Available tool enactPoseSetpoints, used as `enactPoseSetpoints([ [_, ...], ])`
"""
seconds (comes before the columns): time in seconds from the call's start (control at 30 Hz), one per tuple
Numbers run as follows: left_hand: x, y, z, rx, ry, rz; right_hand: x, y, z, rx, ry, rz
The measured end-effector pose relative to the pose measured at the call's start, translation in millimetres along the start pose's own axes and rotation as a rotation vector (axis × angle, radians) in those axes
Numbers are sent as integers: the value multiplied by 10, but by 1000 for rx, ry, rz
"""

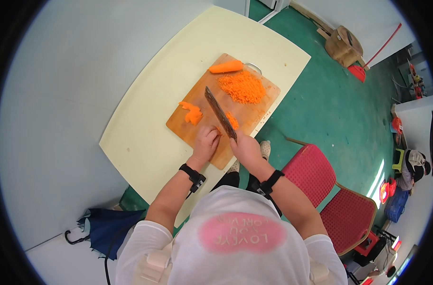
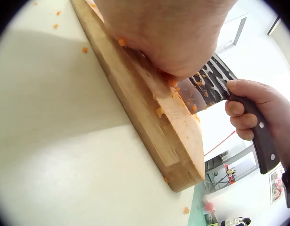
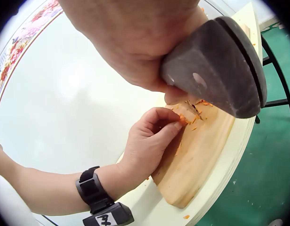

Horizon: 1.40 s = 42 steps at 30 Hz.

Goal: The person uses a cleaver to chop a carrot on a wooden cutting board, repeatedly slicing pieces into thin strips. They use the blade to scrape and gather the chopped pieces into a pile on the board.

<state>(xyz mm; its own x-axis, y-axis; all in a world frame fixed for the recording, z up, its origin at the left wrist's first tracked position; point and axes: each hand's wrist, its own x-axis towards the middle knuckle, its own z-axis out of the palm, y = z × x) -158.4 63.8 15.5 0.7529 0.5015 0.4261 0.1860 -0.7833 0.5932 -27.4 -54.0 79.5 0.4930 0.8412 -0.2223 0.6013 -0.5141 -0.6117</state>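
My right hand grips the dark handle of a kitchen knife, its broad blade bearing carrot bits in the left wrist view. The blade stands on edge over the wooden cutting board. Just left of it, my left hand is at the board's near part, pinching a small carrot piece between thumb and fingers. Minced carrot lies right beside the blade. Farther up the board are a heap of minced carrot and a peeled carrot. Carrot slices lie near its left edge.
The board lies on a pale yellow table with a few carrot crumbs. Red chairs stand to the right of the table. A dark blue umbrella is at the lower left. A wall borders the table's left side.
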Motion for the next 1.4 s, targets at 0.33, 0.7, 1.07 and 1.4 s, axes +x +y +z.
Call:
enactPoseSetpoints([
  [0.33, -35, -30, 22, 13, -7, -19, -193, -106, 82, 28, -20, -20],
  [0.7, 19, 56, -75, -28, -14, -2, 49, -105, 113, 47, -38, 15],
  [1.07, -47, -22, -17, 19, 20, 2, -161, -152, 139, 17, -45, -18],
  [1.4, -135, 0, -58, -93, 29, -159, -72, -225, 14, 100, -21, 19],
])
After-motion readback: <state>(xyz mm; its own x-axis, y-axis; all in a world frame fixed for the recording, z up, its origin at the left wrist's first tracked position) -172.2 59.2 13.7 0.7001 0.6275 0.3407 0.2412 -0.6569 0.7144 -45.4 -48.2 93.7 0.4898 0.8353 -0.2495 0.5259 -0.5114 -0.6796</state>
